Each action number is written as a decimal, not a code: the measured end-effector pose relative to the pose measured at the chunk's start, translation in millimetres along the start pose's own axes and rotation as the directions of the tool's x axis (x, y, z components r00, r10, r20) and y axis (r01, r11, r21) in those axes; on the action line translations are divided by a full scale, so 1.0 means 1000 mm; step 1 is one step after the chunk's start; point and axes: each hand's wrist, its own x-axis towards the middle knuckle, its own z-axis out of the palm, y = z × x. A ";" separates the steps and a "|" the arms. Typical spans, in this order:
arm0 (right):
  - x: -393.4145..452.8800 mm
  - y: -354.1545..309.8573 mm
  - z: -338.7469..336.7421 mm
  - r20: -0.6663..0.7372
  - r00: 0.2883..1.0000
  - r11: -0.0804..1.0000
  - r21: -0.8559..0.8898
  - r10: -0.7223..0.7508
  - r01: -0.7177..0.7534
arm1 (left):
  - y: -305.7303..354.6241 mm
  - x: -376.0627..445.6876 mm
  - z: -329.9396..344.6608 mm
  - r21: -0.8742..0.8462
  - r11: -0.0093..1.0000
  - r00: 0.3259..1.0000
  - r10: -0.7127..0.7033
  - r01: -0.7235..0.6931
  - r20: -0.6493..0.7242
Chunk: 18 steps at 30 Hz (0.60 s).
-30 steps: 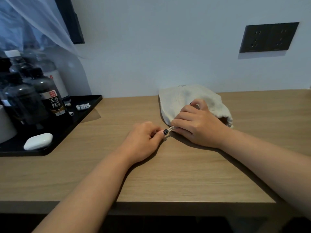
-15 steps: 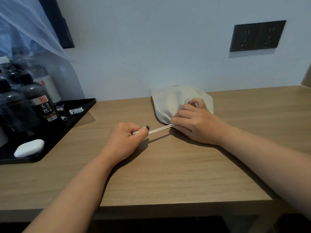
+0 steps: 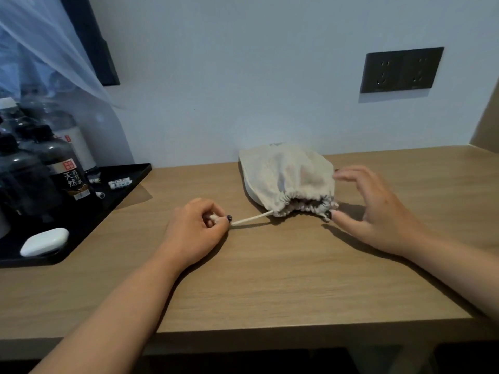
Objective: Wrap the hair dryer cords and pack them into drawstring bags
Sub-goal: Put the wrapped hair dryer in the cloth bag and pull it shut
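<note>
A beige drawstring bag (image 3: 286, 175) lies on the wooden table (image 3: 270, 279) near the wall, bulging, its gathered mouth facing me and partly cinched. What is inside it is hidden. My left hand (image 3: 195, 233) pinches the end of the white drawstring (image 3: 249, 219), which runs taut from the bag's left corner. My right hand (image 3: 378, 211) hovers just right of the bag with fingers spread, its thumb tip at the bag's right corner. No hair dryer or cord shows.
A black tray (image 3: 89, 220) at the left holds several dark bottles (image 3: 58, 168), a white oval case (image 3: 44, 241) and small sachets. A dark wall socket (image 3: 401, 69) sits above the table. The table's front edge runs close to me.
My left hand pulled the drawstring out to the left, gathering the bag's mouth. My right hand let go of the bag and lifted off to its right side, fingers spread.
</note>
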 end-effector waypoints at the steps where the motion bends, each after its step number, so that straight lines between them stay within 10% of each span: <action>1: -0.003 0.005 -0.003 0.030 0.995 0.996 0.004 0.092 -0.092 | 0.003 0.000 0.002 0.068 0.998 0.999 0.010 -0.007 -0.032; 8: 0.002 0.011 0.005 0.177 0.973 0.988 -0.059 0.148 -0.140 | 0.030 -0.006 0.028 0.426 0.885 0.965 0.247 -0.190 -0.083; 18: 0.005 0.003 0.006 0.161 0.973 0.986 -0.051 0.165 -0.159 | 0.083 0.027 0.073 0.396 0.565 0.680 0.680 -0.724 0.274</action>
